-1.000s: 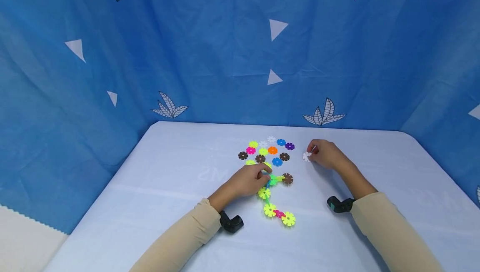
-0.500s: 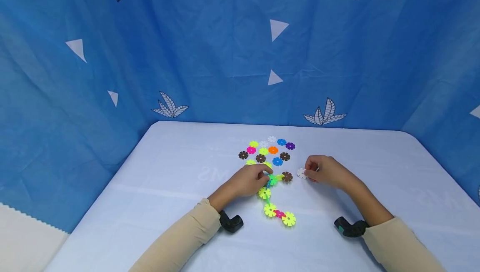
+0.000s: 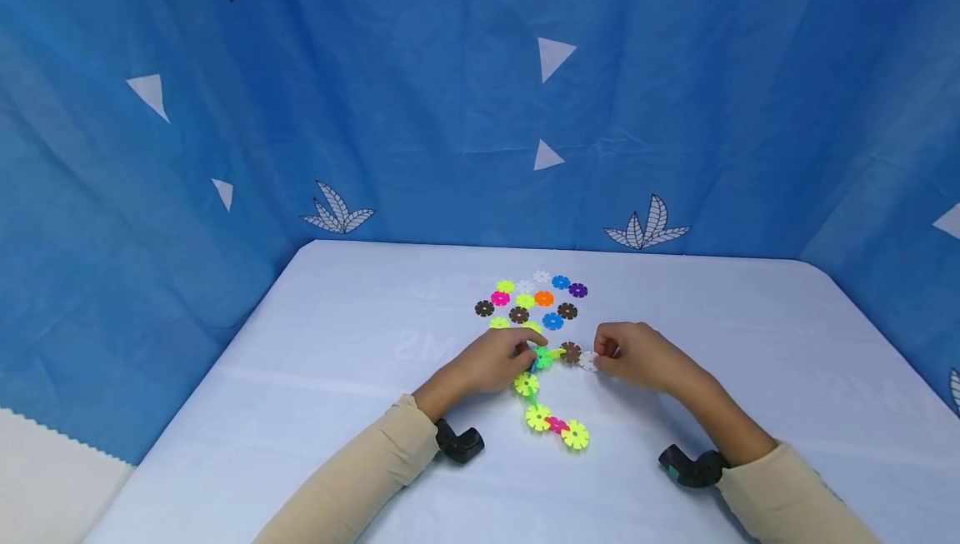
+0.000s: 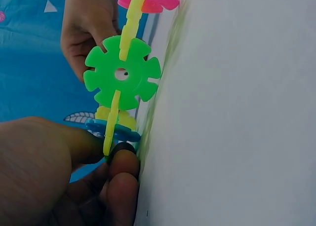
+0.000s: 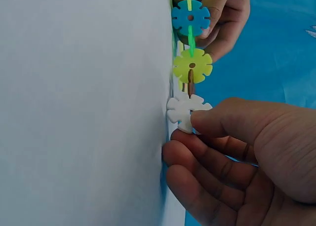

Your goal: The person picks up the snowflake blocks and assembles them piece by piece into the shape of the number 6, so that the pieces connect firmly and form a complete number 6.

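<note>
Your right hand (image 3: 641, 356) pinches the white notched disc (image 5: 178, 112), your left hand (image 3: 491, 361) the disc chain (image 3: 527, 377); likely light, stiff plastic: hold by the rim!

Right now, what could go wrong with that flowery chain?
The right hand pinches the white disc beside the brown disc; pushing too hard might twist the chain or pop it apart. The left hand grips the chain; if it slips, joints could turn. Loose discs lie close; a bump might scatter them.

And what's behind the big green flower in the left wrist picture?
Part of the right hand and blue curtain show behind the green flower. Some of that hand can't be seen: the flower covers it.
</note>
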Action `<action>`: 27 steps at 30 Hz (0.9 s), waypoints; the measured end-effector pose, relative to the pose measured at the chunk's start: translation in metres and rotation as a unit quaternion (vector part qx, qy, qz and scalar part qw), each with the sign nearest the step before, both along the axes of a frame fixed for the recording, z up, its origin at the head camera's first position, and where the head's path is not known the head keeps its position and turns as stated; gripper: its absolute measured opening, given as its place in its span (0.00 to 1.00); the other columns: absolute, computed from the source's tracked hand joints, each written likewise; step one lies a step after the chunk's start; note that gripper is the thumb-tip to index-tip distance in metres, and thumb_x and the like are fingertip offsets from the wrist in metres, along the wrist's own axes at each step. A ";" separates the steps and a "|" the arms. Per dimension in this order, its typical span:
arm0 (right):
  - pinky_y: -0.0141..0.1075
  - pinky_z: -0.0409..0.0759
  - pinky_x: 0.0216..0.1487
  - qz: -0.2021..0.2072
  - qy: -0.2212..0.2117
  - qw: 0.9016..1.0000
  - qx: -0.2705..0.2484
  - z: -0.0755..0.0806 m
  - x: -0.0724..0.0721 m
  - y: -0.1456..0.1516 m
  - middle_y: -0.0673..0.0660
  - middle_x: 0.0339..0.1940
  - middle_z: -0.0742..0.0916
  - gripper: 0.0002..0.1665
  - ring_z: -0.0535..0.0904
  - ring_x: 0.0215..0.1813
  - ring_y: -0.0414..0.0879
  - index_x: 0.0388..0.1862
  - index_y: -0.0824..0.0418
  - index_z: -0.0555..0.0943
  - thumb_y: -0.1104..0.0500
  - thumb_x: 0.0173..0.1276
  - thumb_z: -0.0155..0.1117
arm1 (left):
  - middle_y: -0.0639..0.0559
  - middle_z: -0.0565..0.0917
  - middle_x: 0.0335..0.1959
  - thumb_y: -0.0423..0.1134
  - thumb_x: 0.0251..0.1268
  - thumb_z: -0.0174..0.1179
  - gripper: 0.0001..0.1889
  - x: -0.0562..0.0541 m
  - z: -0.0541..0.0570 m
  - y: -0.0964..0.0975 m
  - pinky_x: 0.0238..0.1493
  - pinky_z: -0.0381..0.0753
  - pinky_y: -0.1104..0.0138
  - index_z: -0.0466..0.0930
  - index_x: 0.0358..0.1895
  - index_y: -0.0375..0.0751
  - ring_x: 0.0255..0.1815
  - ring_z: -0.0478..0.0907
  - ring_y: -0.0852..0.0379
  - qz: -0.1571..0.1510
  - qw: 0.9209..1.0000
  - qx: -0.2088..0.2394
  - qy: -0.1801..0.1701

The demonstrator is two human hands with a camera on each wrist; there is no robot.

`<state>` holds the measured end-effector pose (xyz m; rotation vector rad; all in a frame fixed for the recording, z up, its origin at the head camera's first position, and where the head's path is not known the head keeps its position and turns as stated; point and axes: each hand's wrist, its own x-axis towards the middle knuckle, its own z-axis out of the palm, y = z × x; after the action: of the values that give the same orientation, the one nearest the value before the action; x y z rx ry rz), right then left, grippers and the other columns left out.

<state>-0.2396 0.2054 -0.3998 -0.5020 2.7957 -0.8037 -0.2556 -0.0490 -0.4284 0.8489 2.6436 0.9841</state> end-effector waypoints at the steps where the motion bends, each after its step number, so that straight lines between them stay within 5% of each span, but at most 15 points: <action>1: 0.36 0.77 0.31 -0.001 0.005 1.000 0.001 0.000 0.000 -0.001 0.49 0.27 0.81 0.10 0.75 0.31 0.46 0.32 0.56 0.79 0.64 0.64 0.73 | 0.60 0.79 0.31 0.38 0.78 0.55 0.15 0.000 0.000 0.000 0.33 0.74 0.68 0.82 0.62 0.47 0.27 0.72 0.62 -0.002 1.000 -0.002 0.001; 13: 0.34 0.75 0.28 0.005 0.043 0.999 0.007 -0.005 0.004 -0.010 0.48 0.21 0.78 0.11 0.73 0.27 0.44 0.30 0.55 0.78 0.65 0.64 0.73 | 0.56 0.71 0.23 0.35 0.78 0.51 0.19 0.002 0.002 -0.002 0.36 0.72 0.66 0.81 0.65 0.53 0.21 0.65 0.59 -0.020 0.999 -0.018 -0.019; 21: 0.33 0.74 0.27 -0.002 0.069 0.998 0.009 -0.009 0.006 -0.011 0.47 0.20 0.78 0.11 0.73 0.26 0.44 0.29 0.55 0.78 0.65 0.64 0.73 | 0.61 0.79 0.35 0.36 0.79 0.51 0.19 0.001 0.001 -0.002 0.45 0.72 0.64 0.81 0.65 0.54 0.25 0.68 0.60 -0.020 0.999 -0.016 -0.025; 27: 0.33 0.75 0.26 -0.009 0.075 0.997 0.011 -0.011 0.005 -0.014 0.46 0.20 0.79 0.11 0.73 0.26 0.43 0.29 0.55 0.79 0.65 0.63 0.74 | 0.61 0.79 0.34 0.37 0.79 0.50 0.19 0.000 -0.003 -0.004 0.48 0.72 0.63 0.81 0.65 0.55 0.30 0.71 0.61 -0.017 0.999 -0.009 -0.030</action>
<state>-0.2342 0.1915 -0.4106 -0.5570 2.9465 -0.7690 -0.2557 -0.0530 -0.4313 0.8446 2.5758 0.9613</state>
